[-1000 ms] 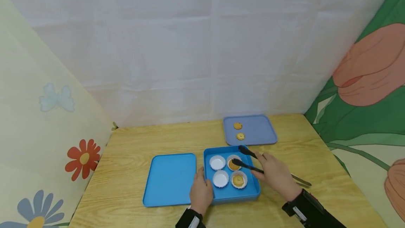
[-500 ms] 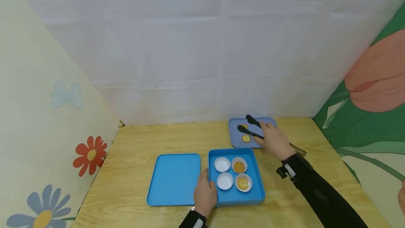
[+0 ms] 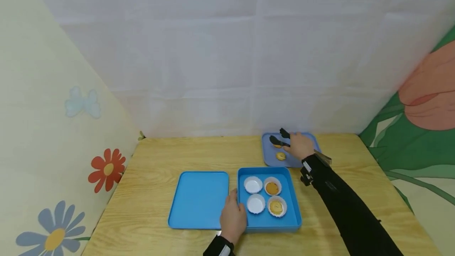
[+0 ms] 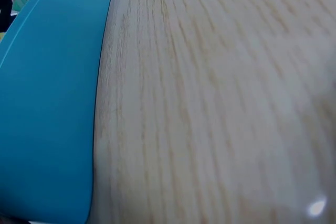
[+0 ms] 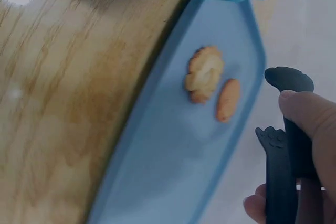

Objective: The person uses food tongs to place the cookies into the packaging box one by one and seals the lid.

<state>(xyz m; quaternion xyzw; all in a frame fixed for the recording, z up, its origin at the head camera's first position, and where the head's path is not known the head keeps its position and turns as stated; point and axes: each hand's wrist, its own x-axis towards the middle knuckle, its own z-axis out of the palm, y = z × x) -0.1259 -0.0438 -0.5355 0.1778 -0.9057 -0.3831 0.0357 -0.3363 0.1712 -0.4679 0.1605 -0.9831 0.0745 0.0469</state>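
**Tongs held over the far tray, box steadied at the near edge**

Presently, a pair of black tongs (image 3: 279, 137) was gripped in the right hand (image 3: 300, 145), the fingers and thumb curled round the handles. The tong tips were held over the far left part of a pale blue tray (image 3: 308, 139), which lay at the far side of the wooden surface (image 3: 170, 157). Two small cookies were seen on that tray: a flower-shaped cookie (image 3: 281, 156) lay nearer, and a round cookie (image 5: 228, 100) lay just beside it, on the far side. From the head view the round cookie was mostly hidden by the tong tips; whether it was touched by them could not be told. In the right wrist view the tips stood apart from each other and away from both cookies.

A bright blue box (image 3: 296, 216) was placed near the middle of the surface, nearer than the tray. Four white paper cups were set in it in two rows; the two right cups (image 3: 272, 187) each held a cookie, and the two left cups (image 3: 253, 185) were seen bare and white inside. The left hand (image 3: 232, 218) was rested against the near left corner of the box, fingers relaxed on its wall, nothing being clasped. A flat blue lid (image 3: 199, 200) lay just to the left of the box.
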